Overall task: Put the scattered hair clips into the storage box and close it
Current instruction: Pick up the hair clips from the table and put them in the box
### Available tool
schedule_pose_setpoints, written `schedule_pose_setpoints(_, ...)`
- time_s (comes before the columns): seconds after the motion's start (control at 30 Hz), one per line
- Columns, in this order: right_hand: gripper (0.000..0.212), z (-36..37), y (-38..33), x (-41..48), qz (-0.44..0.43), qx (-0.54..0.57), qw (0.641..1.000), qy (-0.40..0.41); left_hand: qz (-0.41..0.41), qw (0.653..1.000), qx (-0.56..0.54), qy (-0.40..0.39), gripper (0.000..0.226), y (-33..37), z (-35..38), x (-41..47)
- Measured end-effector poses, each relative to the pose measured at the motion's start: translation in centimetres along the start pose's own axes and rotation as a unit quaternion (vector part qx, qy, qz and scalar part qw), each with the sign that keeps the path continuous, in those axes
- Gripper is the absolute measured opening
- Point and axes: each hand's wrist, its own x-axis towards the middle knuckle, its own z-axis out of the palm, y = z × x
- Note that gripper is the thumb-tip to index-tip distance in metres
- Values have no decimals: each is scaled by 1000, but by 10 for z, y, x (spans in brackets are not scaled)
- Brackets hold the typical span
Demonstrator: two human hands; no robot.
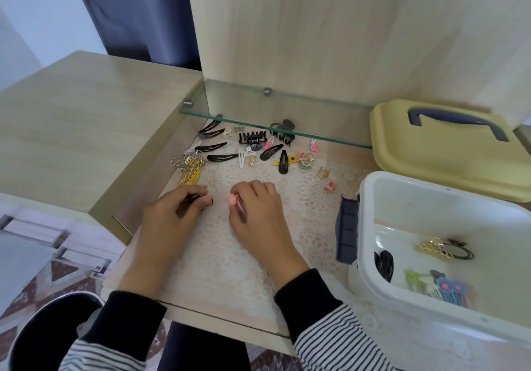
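Note:
Several hair clips (250,152) lie scattered on a lace mat (310,207) under a glass shelf: black snap clips, black claw clips, gold ones at the left, small pink ones at the right. My left hand (172,215) pinches a small dark clip (205,199) on the mat. Close beside it, my right hand (255,212) holds a pink clip (234,199). The white storage box (448,186) stands open at the right with several clips inside. Its yellow lid (448,152), with a blue handle, lies behind it.
A glass shelf (275,120) juts out over the far clips. A wooden cabinet wall (316,26) rises behind it, and a raised wooden top (86,118) sits at the left. A blue latch (346,228) hangs on the box's left side.

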Motion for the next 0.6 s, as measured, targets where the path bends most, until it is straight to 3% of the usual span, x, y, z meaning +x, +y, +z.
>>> schedule_pose_setpoints(0.2, 20, -7, -4, 0, 2, 23, 999, 23, 131, 985, 108, -39, 29, -1, 2, 1)
schedule_pose_setpoints(0.4, 20, -14, -12, -2, 2, 40, 998, 57, 167, 972, 160, -48, 32, 0, 2, 0)
schedule_pose_setpoints(0.53, 17, -46, -34, 1, -24, 120, 991, 61, 120, 975, 180, -53, 31, 14, 1, -4)
schedule_pose_setpoints(0.6, 14, -77, -42, 1, -29, 181, 982, 55, 81, 986, 134, -51, 33, 27, 4, -7)
